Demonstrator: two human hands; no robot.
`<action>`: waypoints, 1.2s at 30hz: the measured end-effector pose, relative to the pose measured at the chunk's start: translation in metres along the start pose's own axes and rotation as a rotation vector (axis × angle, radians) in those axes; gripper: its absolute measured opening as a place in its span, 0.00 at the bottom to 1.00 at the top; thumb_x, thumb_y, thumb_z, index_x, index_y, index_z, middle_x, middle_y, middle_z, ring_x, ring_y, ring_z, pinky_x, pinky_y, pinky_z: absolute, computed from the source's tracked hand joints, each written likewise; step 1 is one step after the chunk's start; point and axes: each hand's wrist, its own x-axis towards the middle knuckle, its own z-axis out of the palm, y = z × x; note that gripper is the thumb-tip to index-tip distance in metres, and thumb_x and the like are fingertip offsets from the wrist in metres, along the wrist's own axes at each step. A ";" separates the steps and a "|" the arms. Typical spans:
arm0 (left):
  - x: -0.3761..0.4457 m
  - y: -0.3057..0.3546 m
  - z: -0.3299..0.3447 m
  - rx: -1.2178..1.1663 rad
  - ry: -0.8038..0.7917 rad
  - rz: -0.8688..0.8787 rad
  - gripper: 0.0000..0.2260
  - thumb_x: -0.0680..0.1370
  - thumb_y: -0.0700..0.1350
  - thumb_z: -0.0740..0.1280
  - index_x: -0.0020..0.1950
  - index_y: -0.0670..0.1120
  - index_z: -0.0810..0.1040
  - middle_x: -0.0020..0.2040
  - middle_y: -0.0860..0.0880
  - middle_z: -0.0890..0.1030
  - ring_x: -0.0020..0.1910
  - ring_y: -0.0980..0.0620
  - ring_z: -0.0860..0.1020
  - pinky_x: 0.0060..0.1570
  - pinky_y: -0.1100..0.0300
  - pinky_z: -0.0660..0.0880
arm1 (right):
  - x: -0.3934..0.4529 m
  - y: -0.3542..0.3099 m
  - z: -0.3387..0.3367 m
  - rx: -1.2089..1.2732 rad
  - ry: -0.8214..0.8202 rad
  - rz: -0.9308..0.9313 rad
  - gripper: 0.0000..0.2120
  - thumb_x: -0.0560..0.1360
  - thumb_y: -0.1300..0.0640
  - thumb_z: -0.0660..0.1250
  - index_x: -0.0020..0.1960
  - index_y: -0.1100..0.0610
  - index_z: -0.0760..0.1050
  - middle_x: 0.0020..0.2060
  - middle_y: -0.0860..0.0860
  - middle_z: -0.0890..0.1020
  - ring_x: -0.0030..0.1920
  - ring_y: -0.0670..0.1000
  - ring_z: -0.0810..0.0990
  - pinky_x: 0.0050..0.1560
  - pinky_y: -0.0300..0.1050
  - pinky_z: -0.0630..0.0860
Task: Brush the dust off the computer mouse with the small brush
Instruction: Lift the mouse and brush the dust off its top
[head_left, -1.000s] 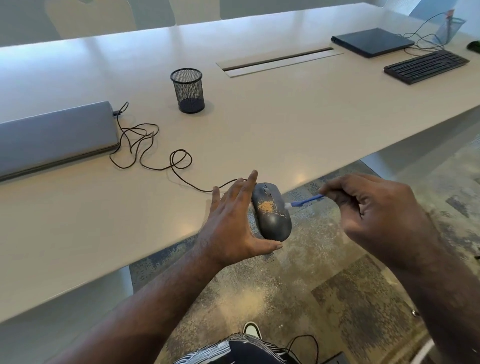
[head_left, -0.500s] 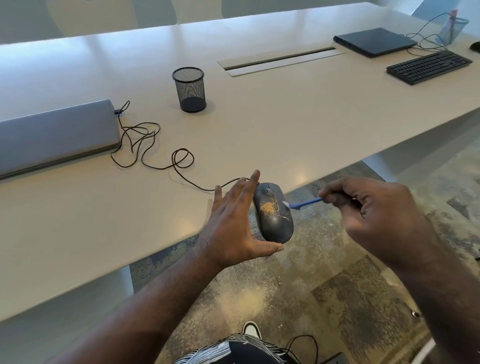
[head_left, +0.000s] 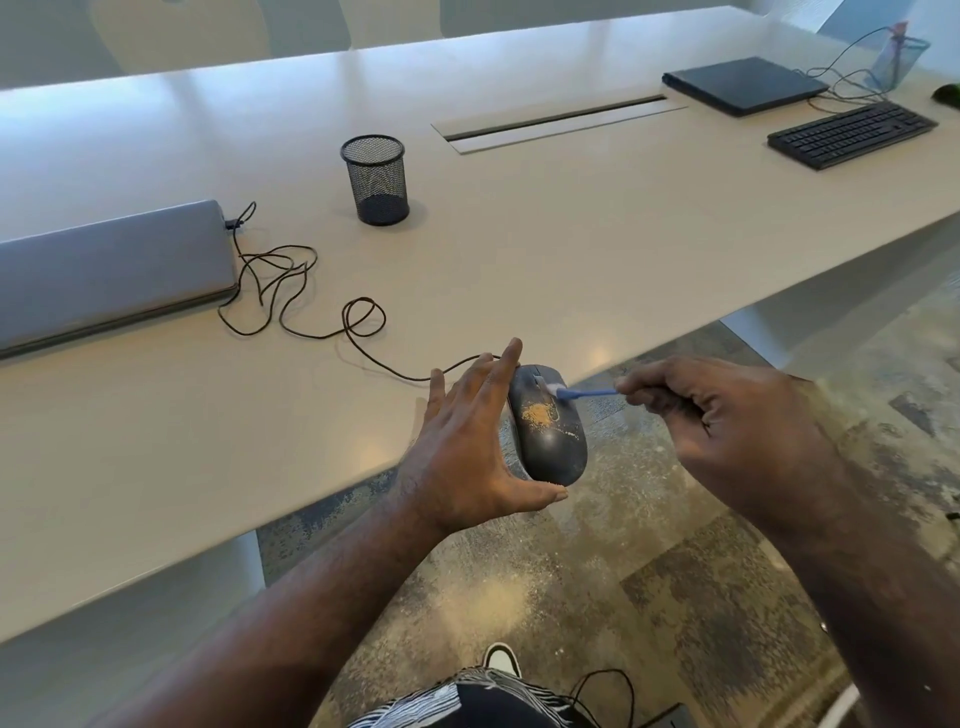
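Note:
A dark grey computer mouse (head_left: 550, 441) with an orange dust patch (head_left: 537, 414) on its back hangs just past the table's near edge. My left hand (head_left: 462, 447) holds it, fingers stretched along its left side and thumb under its rear end. The mouse's thin black cable (head_left: 291, 291) runs in loops over the table to a closed grey laptop (head_left: 109, 270). My right hand (head_left: 727, 431) pinches the blue handle of a small brush (head_left: 587, 393). Its white bristles touch the front of the mouse near the scroll wheel.
On the long white table (head_left: 571, 234) stand a black mesh pen cup (head_left: 375, 179), a black keyboard (head_left: 852, 134) and a closed dark laptop (head_left: 743, 85) at the far right. Patterned carpet lies below my hands, with my shoe (head_left: 500, 659) on it.
The brush tip has moved from the mouse's right edge up onto its front, near the scroll wheel. My left hand and the mouse have stayed almost still.

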 end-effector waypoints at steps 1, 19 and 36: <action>-0.001 -0.001 0.000 0.008 -0.002 -0.003 0.61 0.60 0.70 0.74 0.80 0.57 0.38 0.80 0.53 0.55 0.79 0.56 0.46 0.75 0.48 0.32 | -0.002 0.000 -0.003 0.007 -0.018 -0.002 0.12 0.72 0.68 0.71 0.51 0.54 0.83 0.42 0.45 0.84 0.42 0.40 0.83 0.45 0.34 0.78; 0.000 0.000 -0.002 0.018 0.016 -0.021 0.61 0.61 0.70 0.74 0.81 0.55 0.39 0.79 0.53 0.56 0.79 0.56 0.48 0.74 0.48 0.32 | -0.012 0.000 -0.020 -0.082 -0.087 -0.031 0.13 0.70 0.65 0.73 0.50 0.51 0.83 0.42 0.42 0.84 0.40 0.36 0.80 0.36 0.38 0.80; 0.002 0.000 -0.001 0.020 0.034 -0.042 0.61 0.60 0.69 0.74 0.81 0.53 0.41 0.77 0.52 0.60 0.78 0.55 0.53 0.75 0.45 0.34 | -0.017 -0.001 -0.021 -0.051 -0.049 -0.110 0.13 0.70 0.66 0.72 0.53 0.55 0.83 0.46 0.46 0.84 0.42 0.42 0.83 0.41 0.40 0.81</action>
